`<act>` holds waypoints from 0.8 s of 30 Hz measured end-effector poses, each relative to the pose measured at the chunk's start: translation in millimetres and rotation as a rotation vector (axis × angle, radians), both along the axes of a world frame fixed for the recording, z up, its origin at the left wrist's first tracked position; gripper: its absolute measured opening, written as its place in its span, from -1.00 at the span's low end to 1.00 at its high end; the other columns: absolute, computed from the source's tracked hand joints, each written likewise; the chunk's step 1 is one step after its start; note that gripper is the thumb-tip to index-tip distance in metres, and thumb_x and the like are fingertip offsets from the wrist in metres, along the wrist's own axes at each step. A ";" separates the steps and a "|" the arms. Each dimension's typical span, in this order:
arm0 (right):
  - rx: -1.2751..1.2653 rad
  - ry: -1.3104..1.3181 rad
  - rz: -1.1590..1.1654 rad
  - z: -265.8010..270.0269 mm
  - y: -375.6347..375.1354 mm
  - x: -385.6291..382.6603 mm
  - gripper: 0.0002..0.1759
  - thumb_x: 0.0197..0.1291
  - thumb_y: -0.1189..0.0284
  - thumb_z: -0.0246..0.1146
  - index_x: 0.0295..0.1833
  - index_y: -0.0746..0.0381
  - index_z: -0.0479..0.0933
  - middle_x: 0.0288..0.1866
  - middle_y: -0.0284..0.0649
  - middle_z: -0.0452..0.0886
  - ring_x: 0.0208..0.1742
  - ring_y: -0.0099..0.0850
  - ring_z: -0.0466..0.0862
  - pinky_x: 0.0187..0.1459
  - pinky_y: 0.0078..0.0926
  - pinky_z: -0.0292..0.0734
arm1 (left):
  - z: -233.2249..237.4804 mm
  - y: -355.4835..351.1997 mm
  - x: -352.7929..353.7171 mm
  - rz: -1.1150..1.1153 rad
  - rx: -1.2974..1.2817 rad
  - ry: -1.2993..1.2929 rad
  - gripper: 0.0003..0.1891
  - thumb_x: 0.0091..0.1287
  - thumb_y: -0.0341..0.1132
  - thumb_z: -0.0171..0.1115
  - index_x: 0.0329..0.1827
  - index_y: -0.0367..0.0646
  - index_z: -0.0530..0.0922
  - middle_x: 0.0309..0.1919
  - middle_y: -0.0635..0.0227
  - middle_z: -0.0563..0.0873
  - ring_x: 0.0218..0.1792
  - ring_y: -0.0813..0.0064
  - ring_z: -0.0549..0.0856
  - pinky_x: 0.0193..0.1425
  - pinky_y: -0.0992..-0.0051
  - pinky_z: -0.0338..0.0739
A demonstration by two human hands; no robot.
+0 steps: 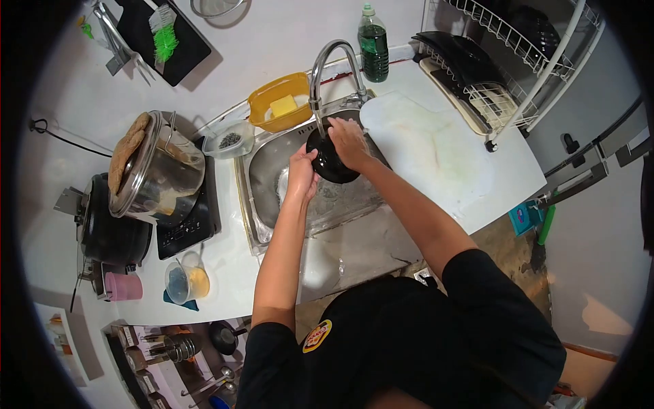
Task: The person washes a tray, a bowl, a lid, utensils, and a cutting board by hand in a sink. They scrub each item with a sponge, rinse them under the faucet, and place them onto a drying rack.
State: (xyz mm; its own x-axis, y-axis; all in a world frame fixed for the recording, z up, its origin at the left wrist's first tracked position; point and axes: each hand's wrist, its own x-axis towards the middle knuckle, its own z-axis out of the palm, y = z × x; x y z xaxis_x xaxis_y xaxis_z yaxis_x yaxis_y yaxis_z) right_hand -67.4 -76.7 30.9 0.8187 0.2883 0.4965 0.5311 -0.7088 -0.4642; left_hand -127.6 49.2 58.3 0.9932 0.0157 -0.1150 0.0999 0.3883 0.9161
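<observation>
A shiny black bowl (332, 167), perhaps a deep plate, is tilted under the chrome faucet (317, 75), above the metal sink (262, 184). My left hand (300, 172) grips its left edge, thumb on top. Across the upper right of the bowl lies my right hand (349, 144), fingers closed against it near the spout and partly hidden. Water seems to run from the spout onto the bowl and fingers. Wet, foamy patches show on the sink floor below.
Behind the sink sit a yellow tub (272, 119) with a yellow sponge (283, 105) and a clear container (228, 140) with a scourer. A green soap bottle (373, 51) stands by the wall. Left are a large pot (167, 170) and plastic cups; right, a wire dish rack (501, 82).
</observation>
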 end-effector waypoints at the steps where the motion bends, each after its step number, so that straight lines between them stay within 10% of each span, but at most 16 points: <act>1: -0.001 -0.031 -0.035 0.1 1.7 -5.0 -0.52 0.29 0.25 -0.12 0.28 0.20 0.22 0.28 -0.09 0.26 0.33 -0.06 0.18 0.28 -0.02 0.02 | -1.6 -1.4 2.5 0.016 -0.014 0.000 -0.73 0.32 -0.50 -0.15 0.00 -0.32 0.45 -0.27 0.28 0.66 -0.44 0.58 0.64 -0.42 0.63 0.55; 4: -0.093 -0.205 0.063 16.9 2.5 -28.4 -0.51 0.29 0.19 -0.11 0.28 0.16 0.23 0.29 -0.08 0.25 0.35 -0.05 0.14 0.28 0.04 -0.02 | 7.0 -1.5 -0.3 -0.028 0.075 -0.002 -0.73 0.29 -0.52 -0.10 0.01 -0.25 0.46 -0.39 0.41 0.63 -0.63 0.73 0.52 -0.72 0.73 0.31; 8: -0.098 -0.185 0.191 36.4 -12.7 -28.4 -0.50 0.24 0.09 -0.02 0.22 0.10 0.29 0.16 -0.02 0.36 0.19 -0.01 0.32 0.15 -0.01 0.21 | 19.8 -0.8 -9.7 -0.097 -0.071 -0.042 -0.67 0.30 -0.51 -0.12 0.13 -0.32 0.36 -0.11 0.25 0.58 -0.12 0.50 0.59 -0.03 0.52 0.51; 12: 0.078 0.425 0.112 39.9 -45.5 8.0 -0.35 0.10 -0.10 0.09 -0.08 0.33 0.35 -0.19 0.17 0.54 -0.11 0.08 0.54 -0.09 -0.08 0.41 | -4.2 5.3 -0.2 -0.142 -0.321 0.017 -0.70 0.31 -0.44 -0.04 0.10 -0.28 0.39 -0.05 0.19 0.58 -0.05 0.40 0.59 0.08 0.43 0.47; 16: 0.049 0.319 0.126 37.1 -73.0 29.1 -0.43 0.10 0.06 0.19 -0.23 0.46 0.42 -0.31 0.22 0.55 -0.20 0.12 0.56 -0.18 -0.12 0.46 | -38.7 -18.0 26.2 -0.178 -0.455 0.177 -0.71 0.38 -0.30 -0.07 0.04 -0.30 0.42 -0.01 0.18 0.58 0.00 0.34 0.59 0.15 0.35 0.44; 24: 0.563 -0.224 -0.605 269.5 -220.0 64.1 -0.50 0.12 0.16 0.15 -0.15 0.46 0.34 -0.27 0.21 0.54 -0.16 0.08 0.57 -0.11 -0.13 0.44 | -17.9 -37.5 44.4 -0.361 -0.071 0.241 -0.63 0.32 -0.38 0.01 0.15 -0.39 0.36 -0.07 0.10 0.59 -0.05 0.28 0.61 0.07 0.41 0.52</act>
